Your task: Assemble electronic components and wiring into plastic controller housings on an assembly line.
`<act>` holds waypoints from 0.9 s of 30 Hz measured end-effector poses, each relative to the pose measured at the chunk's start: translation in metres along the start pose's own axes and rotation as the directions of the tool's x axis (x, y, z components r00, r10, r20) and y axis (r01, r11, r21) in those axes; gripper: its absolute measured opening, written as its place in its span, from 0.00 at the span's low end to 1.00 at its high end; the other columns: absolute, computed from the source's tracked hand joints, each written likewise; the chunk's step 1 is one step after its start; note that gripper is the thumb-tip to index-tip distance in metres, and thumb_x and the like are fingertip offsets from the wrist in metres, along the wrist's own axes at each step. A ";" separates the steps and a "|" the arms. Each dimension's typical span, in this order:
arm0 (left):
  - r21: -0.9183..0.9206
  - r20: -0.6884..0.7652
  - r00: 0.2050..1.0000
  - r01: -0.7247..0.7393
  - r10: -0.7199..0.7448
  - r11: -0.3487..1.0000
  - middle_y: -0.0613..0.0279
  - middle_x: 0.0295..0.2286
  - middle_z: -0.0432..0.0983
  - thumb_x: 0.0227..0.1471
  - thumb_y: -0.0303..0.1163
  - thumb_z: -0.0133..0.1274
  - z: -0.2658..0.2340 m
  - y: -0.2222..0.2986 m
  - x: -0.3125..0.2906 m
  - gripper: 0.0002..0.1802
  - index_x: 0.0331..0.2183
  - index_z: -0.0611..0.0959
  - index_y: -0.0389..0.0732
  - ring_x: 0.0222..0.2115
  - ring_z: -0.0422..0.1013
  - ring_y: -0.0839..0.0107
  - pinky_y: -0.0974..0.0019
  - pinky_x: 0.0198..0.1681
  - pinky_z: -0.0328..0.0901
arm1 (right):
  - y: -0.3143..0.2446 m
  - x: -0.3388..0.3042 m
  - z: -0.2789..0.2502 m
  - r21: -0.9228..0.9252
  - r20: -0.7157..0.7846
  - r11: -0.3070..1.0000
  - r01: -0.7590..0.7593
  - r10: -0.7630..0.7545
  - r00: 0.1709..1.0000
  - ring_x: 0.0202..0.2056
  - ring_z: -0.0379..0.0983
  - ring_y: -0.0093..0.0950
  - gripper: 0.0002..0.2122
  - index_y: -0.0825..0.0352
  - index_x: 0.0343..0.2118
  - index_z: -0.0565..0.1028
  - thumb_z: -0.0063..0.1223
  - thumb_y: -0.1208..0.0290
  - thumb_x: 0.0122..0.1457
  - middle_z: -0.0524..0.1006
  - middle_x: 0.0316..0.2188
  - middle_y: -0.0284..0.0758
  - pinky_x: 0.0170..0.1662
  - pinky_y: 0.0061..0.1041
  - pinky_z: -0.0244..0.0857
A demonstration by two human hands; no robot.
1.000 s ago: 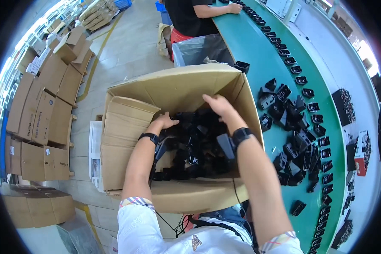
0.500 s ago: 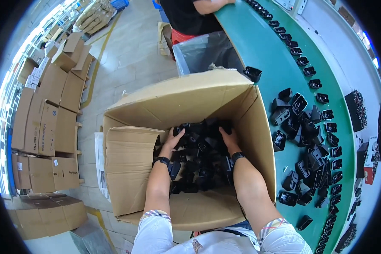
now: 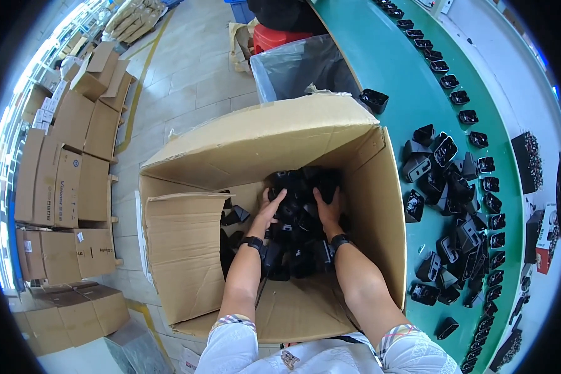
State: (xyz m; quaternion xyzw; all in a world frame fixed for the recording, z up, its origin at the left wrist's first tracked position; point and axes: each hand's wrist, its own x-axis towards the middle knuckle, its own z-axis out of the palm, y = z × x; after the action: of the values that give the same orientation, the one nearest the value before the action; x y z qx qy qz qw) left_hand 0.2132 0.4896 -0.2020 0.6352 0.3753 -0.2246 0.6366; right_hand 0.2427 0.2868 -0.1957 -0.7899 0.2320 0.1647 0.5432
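Deep in a large open cardboard box [image 3: 262, 140] lies a heap of black plastic housings [image 3: 302, 246]. Both my arms reach down into the box. My left hand [image 3: 269, 209] is curled against the left side of a cluster of housings at the far wall, its thumb up and its other fingertips partly hidden. Facing it, my right hand [image 3: 328, 209] grips the cluster's right side, thumb towards the middle. The cluster [image 3: 299, 184] is held between the two hands. A black band is on each wrist.
A green worktable [image 3: 442, 243] on the right carries a pile of loose housings [image 3: 455, 212] and a curved row of housings. One housing [image 3: 374, 100] sits at the table's edge. Beyond the box stand a bag-lined bin [image 3: 302, 68] and a red stool [image 3: 274, 38]. Stacked cartons [image 3: 75, 187] fill the left.
My hands have come closer together, gathering housings at the far wall; the left has shifted right. Gaps show in the heap at left. The other person's forearm has left view.
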 end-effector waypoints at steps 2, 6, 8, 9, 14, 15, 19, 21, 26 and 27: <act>-0.046 0.033 0.999 0.010 -0.008 0.999 0.54 0.69 0.38 0.47 0.71 0.57 0.000 -0.005 0.002 0.62 0.70 0.43 0.57 0.68 0.41 0.46 0.26 0.59 0.53 | 0.003 0.002 -0.008 0.040 0.042 0.999 0.034 -0.036 0.998 0.72 0.42 0.41 0.49 0.62 0.71 0.49 0.60 0.40 0.55 0.45 0.72 0.47 0.70 0.35 0.42; -0.162 0.133 0.991 0.003 0.019 0.987 0.64 0.71 0.30 0.47 0.78 0.48 -0.001 -0.009 -0.001 0.62 0.70 0.41 0.59 0.70 0.28 0.48 0.23 0.60 0.45 | 0.018 0.008 -0.017 0.092 0.101 0.989 0.118 -0.128 0.987 0.72 0.42 0.40 0.47 0.62 0.71 0.48 0.56 0.39 0.58 0.46 0.72 0.46 0.70 0.35 0.41; -0.244 0.066 0.997 0.056 -0.041 0.968 0.64 0.71 0.28 0.46 0.81 0.45 -0.008 -0.016 -0.001 0.64 0.70 0.40 0.59 0.70 0.27 0.51 0.24 0.63 0.38 | 0.002 -0.010 -0.008 0.092 0.185 0.992 0.080 -0.096 0.978 0.72 0.42 0.38 0.46 0.63 0.72 0.47 0.53 0.39 0.60 0.47 0.72 0.44 0.70 0.35 0.42; -0.243 0.079 0.996 0.050 -0.031 0.969 0.64 0.71 0.28 0.46 0.81 0.45 -0.001 -0.012 -0.005 0.64 0.70 0.40 0.59 0.70 0.27 0.51 0.24 0.63 0.38 | 0.003 -0.007 -0.009 0.092 0.170 0.992 0.088 -0.103 0.980 0.72 0.42 0.38 0.46 0.63 0.72 0.47 0.53 0.39 0.60 0.47 0.72 0.44 0.70 0.35 0.42; -0.104 0.241 0.967 0.107 -0.079 0.989 0.61 0.71 0.30 0.41 0.85 0.43 0.051 0.002 0.000 0.69 0.70 0.42 0.52 0.71 0.30 0.56 0.35 0.67 0.31 | 0.016 0.014 -0.010 0.311 0.189 0.946 -0.089 0.030 0.981 0.69 0.50 0.41 0.48 0.60 0.72 0.47 0.53 0.36 0.58 0.53 0.70 0.43 0.69 0.38 0.46; -0.109 0.235 0.969 0.102 -0.074 0.989 0.61 0.71 0.30 0.41 0.85 0.43 0.044 -0.004 0.005 0.69 0.70 0.42 0.52 0.71 0.30 0.56 0.35 0.67 0.31 | 0.010 0.009 -0.009 0.311 0.195 0.947 -0.085 0.024 0.981 0.69 0.50 0.41 0.48 0.60 0.72 0.47 0.53 0.36 0.58 0.53 0.70 0.43 0.69 0.38 0.46; -0.205 0.293 0.946 0.202 -0.137 0.958 0.58 0.70 0.43 0.38 0.84 0.49 0.040 -0.012 0.016 0.72 0.70 0.46 0.49 0.69 0.42 0.55 0.42 0.68 0.42 | -0.013 -0.003 -0.009 0.419 0.316 0.883 -0.212 0.077 0.946 0.68 0.53 0.40 0.50 0.62 0.71 0.49 0.57 0.35 0.54 0.56 0.69 0.43 0.67 0.38 0.51; -0.252 0.135 0.977 0.192 -0.163 0.948 0.56 0.66 0.56 0.37 0.82 0.53 0.033 -0.019 0.027 0.69 0.69 0.56 0.47 0.66 0.53 0.53 0.41 0.67 0.45 | -0.019 -0.007 0.006 0.394 0.296 0.898 -0.197 0.079 0.952 0.67 0.54 0.39 0.51 0.63 0.71 0.50 0.58 0.35 0.53 0.57 0.68 0.44 0.66 0.38 0.52; -0.415 0.163 0.977 0.197 -0.140 0.888 0.57 0.60 0.68 0.37 0.81 0.55 0.072 0.018 -0.004 0.59 0.61 0.71 0.49 0.63 0.59 0.53 0.37 0.63 0.51 | -0.015 0.008 -0.012 0.397 0.281 0.904 -0.158 0.044 0.959 0.60 0.66 0.40 0.49 0.67 0.67 0.58 0.64 0.38 0.49 0.66 0.62 0.48 0.60 0.36 0.62; -0.428 0.168 0.981 0.158 -0.094 0.890 0.59 0.59 0.69 0.38 0.81 0.54 0.069 0.025 -0.008 0.57 0.61 0.72 0.52 0.62 0.60 0.53 0.33 0.61 0.52 | -0.024 0.007 -0.013 0.400 0.285 0.903 -0.156 0.039 0.958 0.60 0.66 0.40 0.49 0.67 0.67 0.58 0.64 0.38 0.49 0.66 0.62 0.48 0.60 0.36 0.62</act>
State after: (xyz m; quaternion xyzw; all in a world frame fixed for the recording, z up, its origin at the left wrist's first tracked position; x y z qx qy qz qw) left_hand 0.2406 0.4230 -0.1860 0.4319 0.4103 -0.2200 0.7725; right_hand 0.2620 0.2809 -0.1758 -0.6123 0.2253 0.2446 0.7173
